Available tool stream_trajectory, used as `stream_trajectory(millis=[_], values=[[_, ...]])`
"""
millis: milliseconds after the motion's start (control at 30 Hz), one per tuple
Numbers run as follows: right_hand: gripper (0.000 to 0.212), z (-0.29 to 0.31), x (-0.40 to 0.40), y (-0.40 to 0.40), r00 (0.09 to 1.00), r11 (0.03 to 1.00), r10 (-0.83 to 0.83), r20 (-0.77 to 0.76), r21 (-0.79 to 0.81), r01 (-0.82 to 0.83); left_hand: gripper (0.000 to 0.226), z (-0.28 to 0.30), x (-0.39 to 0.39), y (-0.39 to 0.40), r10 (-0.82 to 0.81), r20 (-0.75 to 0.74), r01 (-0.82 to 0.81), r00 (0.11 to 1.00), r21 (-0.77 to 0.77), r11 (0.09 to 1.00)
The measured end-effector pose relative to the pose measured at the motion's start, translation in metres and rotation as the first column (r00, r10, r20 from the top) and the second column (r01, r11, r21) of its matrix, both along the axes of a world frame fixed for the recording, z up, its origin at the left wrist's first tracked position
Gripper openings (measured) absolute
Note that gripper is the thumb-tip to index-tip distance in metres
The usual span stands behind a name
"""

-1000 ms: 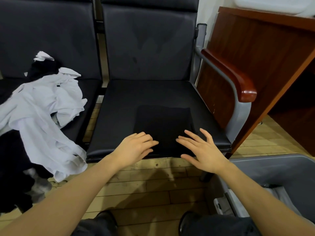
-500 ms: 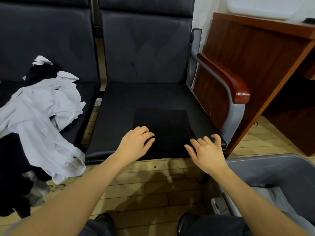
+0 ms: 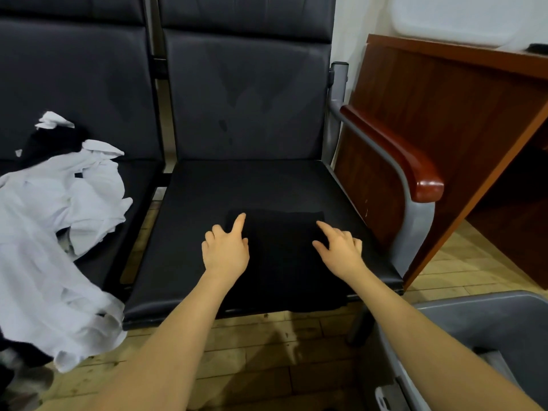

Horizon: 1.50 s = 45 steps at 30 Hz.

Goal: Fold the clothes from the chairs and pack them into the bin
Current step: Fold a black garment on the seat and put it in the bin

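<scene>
Both hands on the folded black cloth, nothing gripped.

Lower right: corner of the gray bin [image 3: 480, 318] on the wood floor [image 3: 267, 351]. Center: black cloth [image 3: 281, 256] lies flat on the chair seat [image 3: 189, 232], its near edge hanging over the seat front. Left hand [image 3: 226, 250] rests on the cloth's left side, index finger extended, other fingers loosely bent. Right hand [image 3: 339, 247] rests on its right side, same pose. Neither hand is clenched. Left edge: white clothes [image 3: 53, 232] piled on the next chair, spilling toward the floor. Right: wooden armrest [image 3: 415, 170], desk [image 3: 444, 114] behind.
</scene>
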State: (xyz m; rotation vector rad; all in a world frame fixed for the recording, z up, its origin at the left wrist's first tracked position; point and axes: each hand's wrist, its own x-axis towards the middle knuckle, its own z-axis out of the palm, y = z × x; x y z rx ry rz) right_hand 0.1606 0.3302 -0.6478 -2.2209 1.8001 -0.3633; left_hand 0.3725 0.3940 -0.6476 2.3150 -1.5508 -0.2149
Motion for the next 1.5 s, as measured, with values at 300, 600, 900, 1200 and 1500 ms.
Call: stream_trajectory(millis=[300, 600, 900, 1200, 1500], values=[[0.049, 0.011, 0.015, 0.008, 0.972, 0.987, 0.108, 0.211, 0.093, -0.130, 0.038, 0.008, 0.001, 0.013, -0.229, -0.320, 0.145, 0.919, -0.266, 0.953], [0.041, 0.072, -0.029, 0.057, 0.934, 0.957, 0.229, 0.276, -0.241, -0.163, 0.035, 0.059, -0.044, 0.048, -0.369, -0.301, 0.202, 0.879, -0.465, 0.862], [0.040, 0.115, -0.144, 0.098, 0.970, 0.920, 0.082, 0.229, -0.391, 0.015, 0.053, 0.108, -0.146, 0.047, -0.652, -0.180, 0.549, 0.737, -0.403, 0.732], [0.065, 0.057, -0.301, 0.105, 0.975, 0.983, -0.160, 0.155, -0.064, 0.171, 0.064, 0.032, -0.298, 0.009, -0.746, -0.318, 0.726, 0.586, -0.204, 0.657], [0.069, -0.112, -0.387, 0.081, 0.966, 0.928, -0.226, 0.127, 0.330, 0.173, 0.064, -0.126, -0.383, 0.009, -0.564, -0.415, 0.689, 0.714, 0.273, 0.672]])
